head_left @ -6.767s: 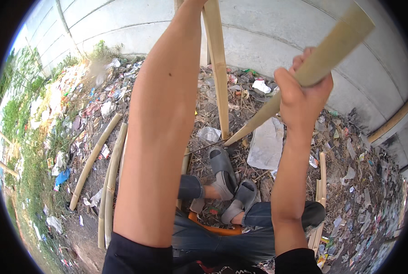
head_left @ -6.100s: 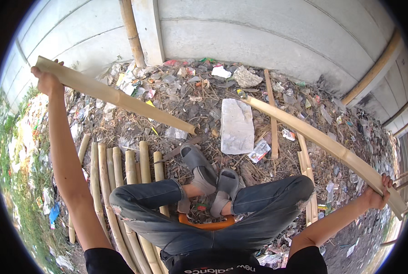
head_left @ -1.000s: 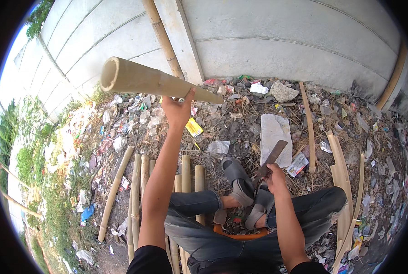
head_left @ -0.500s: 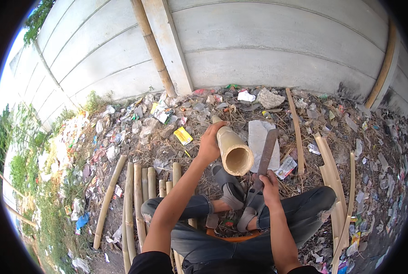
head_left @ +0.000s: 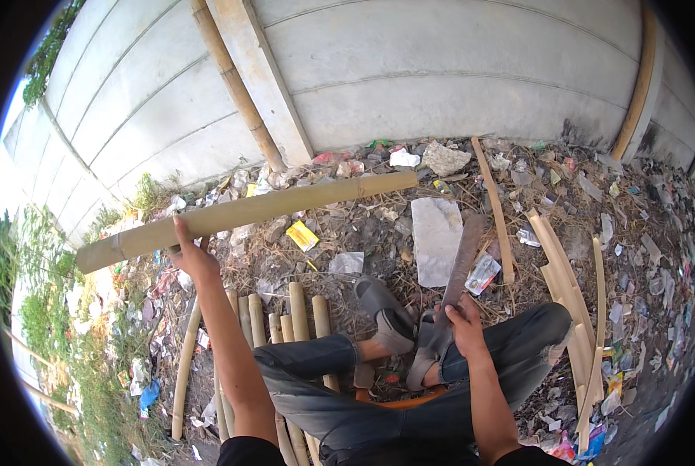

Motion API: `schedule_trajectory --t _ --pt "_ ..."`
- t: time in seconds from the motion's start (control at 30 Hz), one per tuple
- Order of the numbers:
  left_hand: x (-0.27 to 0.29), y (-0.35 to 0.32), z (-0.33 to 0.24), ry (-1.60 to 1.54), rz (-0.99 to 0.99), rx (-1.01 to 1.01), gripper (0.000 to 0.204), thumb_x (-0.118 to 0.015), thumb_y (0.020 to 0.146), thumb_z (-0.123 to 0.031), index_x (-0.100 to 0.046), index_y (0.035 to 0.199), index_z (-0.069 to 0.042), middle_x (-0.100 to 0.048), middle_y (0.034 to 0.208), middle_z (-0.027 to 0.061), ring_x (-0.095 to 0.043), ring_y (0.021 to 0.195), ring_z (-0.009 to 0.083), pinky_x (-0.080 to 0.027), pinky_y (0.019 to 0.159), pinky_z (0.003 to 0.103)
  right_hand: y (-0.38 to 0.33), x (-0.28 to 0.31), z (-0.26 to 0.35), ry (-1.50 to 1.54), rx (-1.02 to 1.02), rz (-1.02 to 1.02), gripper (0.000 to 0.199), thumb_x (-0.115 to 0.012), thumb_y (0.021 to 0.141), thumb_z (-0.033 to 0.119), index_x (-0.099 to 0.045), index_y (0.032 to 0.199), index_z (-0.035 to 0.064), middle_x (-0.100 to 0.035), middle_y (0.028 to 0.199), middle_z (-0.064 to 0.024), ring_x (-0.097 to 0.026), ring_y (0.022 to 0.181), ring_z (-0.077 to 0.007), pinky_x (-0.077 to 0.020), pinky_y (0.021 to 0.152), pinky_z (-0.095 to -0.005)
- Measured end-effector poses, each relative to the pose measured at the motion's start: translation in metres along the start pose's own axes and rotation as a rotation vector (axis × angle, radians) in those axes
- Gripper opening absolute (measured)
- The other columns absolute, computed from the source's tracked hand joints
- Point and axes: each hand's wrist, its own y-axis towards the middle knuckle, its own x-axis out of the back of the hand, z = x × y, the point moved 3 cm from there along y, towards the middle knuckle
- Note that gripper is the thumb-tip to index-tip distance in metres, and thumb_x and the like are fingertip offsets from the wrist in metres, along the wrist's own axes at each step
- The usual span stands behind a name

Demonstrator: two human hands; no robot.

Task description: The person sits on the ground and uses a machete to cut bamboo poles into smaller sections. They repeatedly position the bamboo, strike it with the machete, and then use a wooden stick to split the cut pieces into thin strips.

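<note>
Left hand [head_left: 192, 260] grips the long pale bamboo pole [head_left: 246, 211], lying crosswise left-to-right; right hand [head_left: 464, 322] clasps a broad-bladed chopping knife [head_left: 460, 268] pointing away.

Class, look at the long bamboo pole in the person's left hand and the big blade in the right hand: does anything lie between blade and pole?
Nothing solid does. The left hand holds the bamboo pole raised over the litter; the blade in the right hand points up toward it across open air, apart from it.

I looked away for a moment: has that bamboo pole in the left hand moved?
Yes. Half a second ago its cut end pointed at the camera above the feet; now the bamboo pole lies crosswise along the wall's foot, held by the left hand.
</note>
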Motion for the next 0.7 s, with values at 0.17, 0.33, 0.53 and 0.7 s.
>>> schedule_trajectory --t 0.17,0.33,0.53,0.7 --pt "0.126 0.021 0.035 -0.332 -0.107 0.270 0.061 -0.066 0.098 -0.044 -0.046 0.137 -0.001 -0.051 0.136 0.0182 -0.056 0.126 0.0357 -0.053 0.107 0.056 0.030 -0.046 0.034 0.311 0.056 0.137 0.054 -0.064 0.101 0.013 -0.039 0.148 0.0053 -0.056 0.137 -0.0146 -0.065 0.100 -0.0189 -0.0544 0.088 -0.0368" --pt "0.152 -0.018 0.096 -0.310 -0.225 0.576 0.056 -0.061 0.100 -0.048 -0.051 0.135 -0.006 -0.053 0.137 0.0182 -0.059 0.122 0.0359 -0.055 0.102 0.057 0.080 -0.111 0.110 0.508 0.353 0.356 0.065 -0.068 0.099 0.016 -0.036 0.156 0.0128 -0.044 0.153 -0.0142 -0.063 0.105 -0.0166 -0.0528 0.091 -0.0403" --pt "0.115 -0.045 0.164 -0.424 -0.133 0.987 0.062 -0.057 0.102 -0.050 -0.052 0.136 0.000 -0.058 0.135 0.0208 -0.059 0.124 0.0375 -0.052 0.106 0.054 0.121 -0.127 0.196 0.482 0.690 0.389 0.033 -0.064 0.101 0.017 -0.059 0.134 0.0162 -0.064 0.133 -0.0049 -0.066 0.111 -0.0181 -0.0532 0.095 -0.0393" --pt "0.033 -0.048 0.170 0.205 0.176 0.575 0.096 -0.077 0.088 -0.039 -0.022 0.157 0.000 -0.021 0.161 0.0281 -0.032 0.146 0.0423 -0.033 0.119 0.053 0.112 -0.135 0.221 0.446 0.707 0.461 0.035 -0.065 0.101 0.016 -0.058 0.136 0.0166 -0.068 0.124 -0.0018 -0.065 0.113 -0.0190 -0.0531 0.097 -0.0398"
